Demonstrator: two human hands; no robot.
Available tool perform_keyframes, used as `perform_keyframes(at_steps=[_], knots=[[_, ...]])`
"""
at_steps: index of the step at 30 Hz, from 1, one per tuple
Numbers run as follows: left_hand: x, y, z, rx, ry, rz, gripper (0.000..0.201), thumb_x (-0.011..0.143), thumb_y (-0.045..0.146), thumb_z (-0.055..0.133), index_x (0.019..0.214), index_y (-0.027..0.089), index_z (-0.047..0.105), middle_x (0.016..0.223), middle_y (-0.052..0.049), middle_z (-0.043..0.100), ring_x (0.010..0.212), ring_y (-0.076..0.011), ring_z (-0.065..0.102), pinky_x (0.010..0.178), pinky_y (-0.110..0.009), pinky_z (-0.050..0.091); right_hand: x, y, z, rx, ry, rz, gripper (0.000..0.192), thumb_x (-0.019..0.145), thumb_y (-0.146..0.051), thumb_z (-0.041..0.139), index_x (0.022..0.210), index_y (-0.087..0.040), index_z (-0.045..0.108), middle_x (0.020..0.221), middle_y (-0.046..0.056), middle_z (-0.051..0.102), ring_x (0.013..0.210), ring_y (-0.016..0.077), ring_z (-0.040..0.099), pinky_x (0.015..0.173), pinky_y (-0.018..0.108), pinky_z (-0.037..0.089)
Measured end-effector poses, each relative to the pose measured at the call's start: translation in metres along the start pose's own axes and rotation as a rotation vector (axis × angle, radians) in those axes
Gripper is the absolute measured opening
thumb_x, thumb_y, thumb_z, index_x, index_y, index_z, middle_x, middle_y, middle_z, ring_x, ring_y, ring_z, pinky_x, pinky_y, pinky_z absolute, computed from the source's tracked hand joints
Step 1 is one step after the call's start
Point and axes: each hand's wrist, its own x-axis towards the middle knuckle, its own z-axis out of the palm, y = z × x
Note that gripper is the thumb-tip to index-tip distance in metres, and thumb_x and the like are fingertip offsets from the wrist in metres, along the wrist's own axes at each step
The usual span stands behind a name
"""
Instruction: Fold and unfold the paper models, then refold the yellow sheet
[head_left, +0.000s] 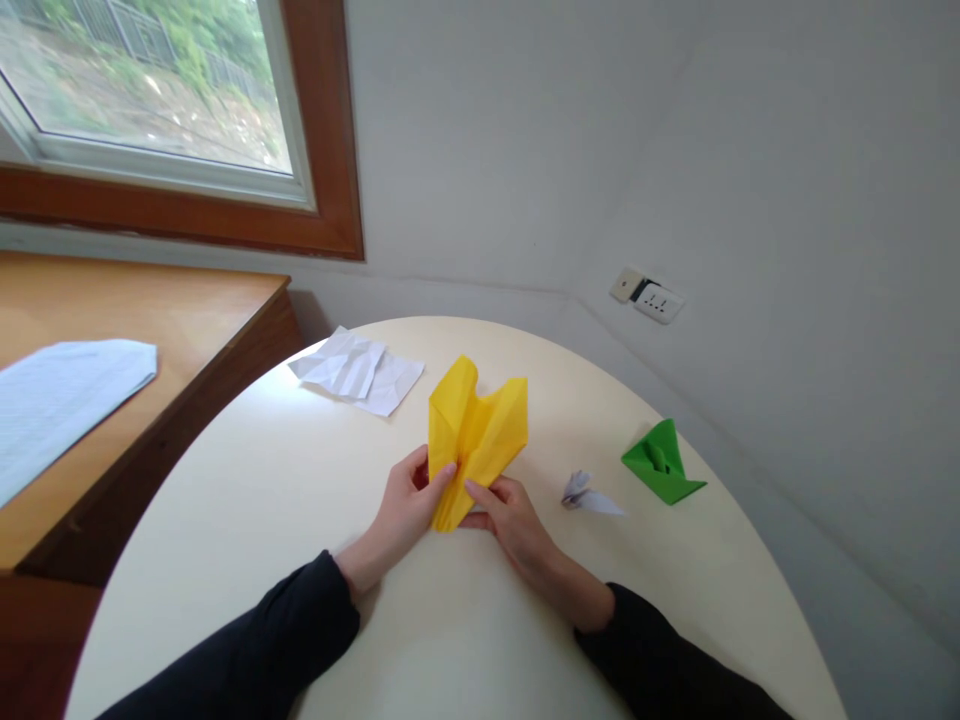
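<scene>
A round, cream-coloured desk (300,500) fills the lower part of the view, pushed into a corner of pale grey walls. Nearest the camera, two forearms in dark sleeves reach across it from the bottom edge.

The left hand (409,500) and the right hand (510,520) meet at the middle of the desk, both pinching the near, narrow end of one yellow paper (476,435). The left thumb lies on top of the lower left edge; the right fingertips press the lower right edge, with the rest of that hand resting on the desk. The paper is a bright, matte yellow sheet, partly folded: it narrows toward the hands and widens away from them into two raised flaps, a rounded one on the left and a more pointed one on the right, with a shadowed crease running up between them.

Just right of the right hand lies one small white folded paper figure (589,495), and beyond that, near the desk's right rim, one green folded paper shape (664,465) with a raised point. Farther back, left of the yellow paper, one crumpled white sheet (356,370) lies flattened out.

To the left stands a wooden side table (202,320) carrying one pale printed sheet (60,400). Behind it is a window (150,90) in a wooden frame, and on the right wall one white socket (649,295).
</scene>
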Motion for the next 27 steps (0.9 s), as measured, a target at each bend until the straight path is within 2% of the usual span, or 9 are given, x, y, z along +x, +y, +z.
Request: perform_keyframes(at_steps=[5,13,20,27], knots=[[0.003,-0.0002,-0.0041,-0.002,0.102,0.01,0.038,0.073,0.043,0.064,0.095,0.013,0.059,0.098,-0.008,0.066,0.089,-0.0229,0.062,0.076,-0.033,0.049,0.0012,-0.0006,-0.0042,0.099,0.008,0.045,0.04,0.062,-0.039,0.075,0.088,-0.01,0.069,0.094,0.013,0.071,0.081,0.0257,0.068,0.069,0.039,0.058],[0.0033,-0.0005,-0.0062,0.157,0.17,0.056,0.038,0.077,0.044,0.058,0.1,0.013,0.056,0.101,-0.01,0.064,0.092,-0.0233,0.06,0.076,-0.033,0.048,0.0,-0.0042,-0.0043,0.113,0.008,0.077,0.04,0.061,-0.034,0.075,0.091,-0.01,0.069,0.098,0.013,0.07,0.076,0.0232,0.069,0.066,0.035,0.058],[0.0018,-0.0019,-0.0061,0.2,0.097,0.073,0.036,0.072,0.036,0.065,0.099,0.015,0.053,0.096,-0.007,0.062,0.087,-0.0203,0.059,0.076,-0.032,0.048,0.0014,-0.0058,-0.0047,0.086,0.0,0.097,0.038,0.061,-0.031,0.074,0.092,-0.01,0.068,0.094,0.013,0.071,0.074,0.0215,0.068,0.059,0.031,0.058],[0.0007,-0.0008,-0.0036,0.195,0.04,0.028,0.032,0.065,0.028,0.07,0.087,0.017,0.048,0.079,0.0,0.058,0.075,-0.0159,0.058,0.065,-0.027,0.049,0.0019,-0.0058,-0.0041,0.081,0.011,0.086,0.034,0.061,-0.029,0.073,0.089,-0.011,0.068,0.095,0.012,0.07,0.071,0.0197,0.068,0.053,0.028,0.058]])
